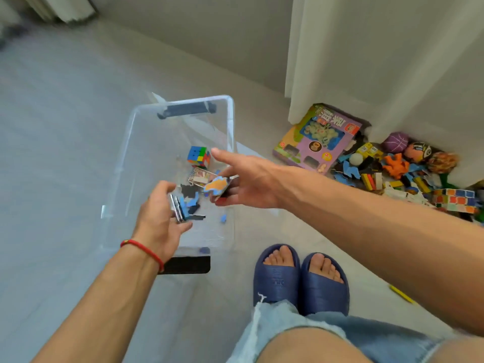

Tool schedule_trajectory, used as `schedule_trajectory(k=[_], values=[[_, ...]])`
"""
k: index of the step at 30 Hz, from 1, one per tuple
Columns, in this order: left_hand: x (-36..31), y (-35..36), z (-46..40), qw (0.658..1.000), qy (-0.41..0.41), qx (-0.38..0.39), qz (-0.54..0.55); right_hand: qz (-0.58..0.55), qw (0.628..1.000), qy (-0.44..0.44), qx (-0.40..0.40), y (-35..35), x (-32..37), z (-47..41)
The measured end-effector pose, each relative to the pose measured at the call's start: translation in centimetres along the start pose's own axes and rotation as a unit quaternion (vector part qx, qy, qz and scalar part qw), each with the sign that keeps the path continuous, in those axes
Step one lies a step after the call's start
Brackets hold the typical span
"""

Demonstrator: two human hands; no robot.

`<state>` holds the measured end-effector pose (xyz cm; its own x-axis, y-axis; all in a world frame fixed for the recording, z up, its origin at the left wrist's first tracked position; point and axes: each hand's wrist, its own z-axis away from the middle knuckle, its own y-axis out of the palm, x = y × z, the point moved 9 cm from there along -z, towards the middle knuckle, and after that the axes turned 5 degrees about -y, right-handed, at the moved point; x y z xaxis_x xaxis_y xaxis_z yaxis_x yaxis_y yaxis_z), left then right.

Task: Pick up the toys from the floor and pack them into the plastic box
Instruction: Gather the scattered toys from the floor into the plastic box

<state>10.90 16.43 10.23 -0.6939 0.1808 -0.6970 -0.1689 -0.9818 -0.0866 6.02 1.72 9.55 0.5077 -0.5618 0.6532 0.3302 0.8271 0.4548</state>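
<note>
floor-set plastic box point(230, 119) runs lengthwise away, upright.

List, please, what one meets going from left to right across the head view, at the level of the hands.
Left hand holding puzzle pieces → clear plastic box, its right wall → right hand → purple game box → pile of toys on the floor.

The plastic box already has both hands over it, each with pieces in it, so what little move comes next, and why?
Probably letting go. The right hand holds an orange and blue puzzle piece and the left hand grips several flat pieces, both above the open plastic box, where a colour cube already lies. Loosening the fingers should drop them inside.
</note>
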Motion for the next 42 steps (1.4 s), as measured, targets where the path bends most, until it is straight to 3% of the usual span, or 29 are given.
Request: schedule_trajectory(k=[2, 4, 6, 8, 10, 13, 15, 20, 24, 26, 30, 35, 42], values=[[-0.3, -1.3, 0.2, 0.999, 0.023, -0.032, -0.038, -0.002, 1.0, 0.022, 0.002, -0.3, -0.6, 0.5], [-1.5, -1.3, 1.1, 0.988, 0.105, -0.066, -0.087, -0.016, 0.999, -0.007, -0.028, -2.7, 0.1, 1.7], [-3.0, 0.6, 3.0, 0.966, 0.221, -0.063, -0.117, -0.035, 0.991, -0.084, -0.101, -7.2, 1.5, 3.6], [-3.2, 4.6, 5.3, 0.946, 0.301, -0.007, -0.117, 0.006, 0.969, -0.143, -0.203, -13.1, 2.1, 6.4], [-1.4, 9.9, 6.5, 0.932, 0.323, 0.077, -0.147, 0.108, 0.925, -0.159, -0.329, -20.1, 1.0, 9.4], [4.2, 17.7, 5.1, 0.911, 0.278, 0.174, -0.251, 0.214, 0.807, -0.079, -0.544, -30.2, -4.7, 14.5], [8.7, 21.6, 3.1, 0.894, 0.235, 0.212, -0.318, 0.251, 0.744, -0.034, -0.618, -33.7, -9.1, 16.7], [16.4, 27.2, -1.5, 0.836, 0.201, 0.245, -0.449, 0.394, 0.717, -0.023, -0.575, -35.0, -15.1, 12.7], [18.4, 30.4, -4.3, 0.804, 0.224, 0.247, -0.492, 0.562, 0.63, -0.07, -0.531, -34.7, -13.0, 9.2], [18.8, 31.5, -5.7, 0.81, 0.22, 0.234, -0.49, 0.622, 0.587, -0.089, -0.511, -35.0, -11.4, 7.3], [19.5, 32.2, -7.4, 0.832, 0.206, 0.216, -0.468, 0.644, 0.586, -0.054, -0.489, -37.0, -10.4, 3.9], [20.1, 32.0, -8.0, 0.844, 0.19, 0.214, -0.454, 0.653, 0.551, -0.043, -0.518, -38.0, -9.1, 3.2], [19.5, 32.4, -7.4, 0.85, 0.187, 0.224, -0.439, 0.71, 0.51, -0.012, -0.485, -37.9, -8.3, 3.2]])
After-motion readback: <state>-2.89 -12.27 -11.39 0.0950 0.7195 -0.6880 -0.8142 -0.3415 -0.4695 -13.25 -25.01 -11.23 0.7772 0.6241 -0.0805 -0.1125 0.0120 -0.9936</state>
